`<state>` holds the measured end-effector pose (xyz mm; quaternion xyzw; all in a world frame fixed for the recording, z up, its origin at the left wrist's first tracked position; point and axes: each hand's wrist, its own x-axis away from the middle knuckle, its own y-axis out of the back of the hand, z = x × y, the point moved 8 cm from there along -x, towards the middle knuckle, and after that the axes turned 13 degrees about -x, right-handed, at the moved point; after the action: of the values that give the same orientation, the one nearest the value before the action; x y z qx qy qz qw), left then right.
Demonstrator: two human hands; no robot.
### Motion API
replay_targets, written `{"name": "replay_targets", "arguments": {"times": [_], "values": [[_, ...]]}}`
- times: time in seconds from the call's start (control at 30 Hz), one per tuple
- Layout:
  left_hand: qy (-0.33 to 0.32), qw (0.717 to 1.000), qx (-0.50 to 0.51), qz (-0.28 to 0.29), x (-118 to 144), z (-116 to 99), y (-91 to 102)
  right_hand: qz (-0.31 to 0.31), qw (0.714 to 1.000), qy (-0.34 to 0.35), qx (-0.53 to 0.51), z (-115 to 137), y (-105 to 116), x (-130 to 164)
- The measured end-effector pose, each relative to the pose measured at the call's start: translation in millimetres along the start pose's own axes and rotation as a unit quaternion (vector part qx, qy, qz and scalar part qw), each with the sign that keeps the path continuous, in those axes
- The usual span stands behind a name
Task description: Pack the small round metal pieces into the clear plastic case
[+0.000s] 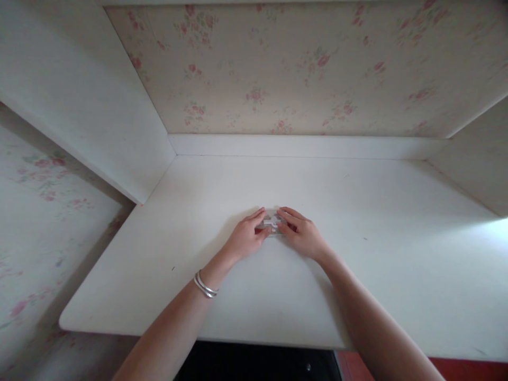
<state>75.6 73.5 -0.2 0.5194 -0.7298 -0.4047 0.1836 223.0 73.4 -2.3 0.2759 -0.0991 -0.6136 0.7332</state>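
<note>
A small, flat, clear rectangular piece (273, 224) with white and grey parts lies at the middle of the white desk (257, 296). Its exact kind is too small to make out. On its left end my left hand (246, 236) grips with the thumb at the near edge and the fingers at the far edge. My right hand (304, 233) holds the right end in the same way, fingertips partly over its top. Both hands rest low, at desk height. The fingers hide the two ends of the piece.
White side panels (91, 95) and a low back strip (309, 146) bound the desk, with floral wallpaper (278, 69) behind. The desk's rounded left corner (65, 320) stands out near the wall. Below the front edge is a black box-like object (257, 365).
</note>
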Motion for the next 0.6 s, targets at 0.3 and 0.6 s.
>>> {"name": "replay_targets", "arguments": {"times": [0.3,0.6], "values": [[-0.003,0.999,-0.042,0.021,-0.4,-3.5,-0.6,-0.001,1.0,-0.01,-0.013,1.2,-0.8,0.3],[-0.001,0.999,0.035,-0.023,1.9,-0.6,1.4,-0.006,1.0,-0.01,-0.021,0.1,0.6,1.4]]}}
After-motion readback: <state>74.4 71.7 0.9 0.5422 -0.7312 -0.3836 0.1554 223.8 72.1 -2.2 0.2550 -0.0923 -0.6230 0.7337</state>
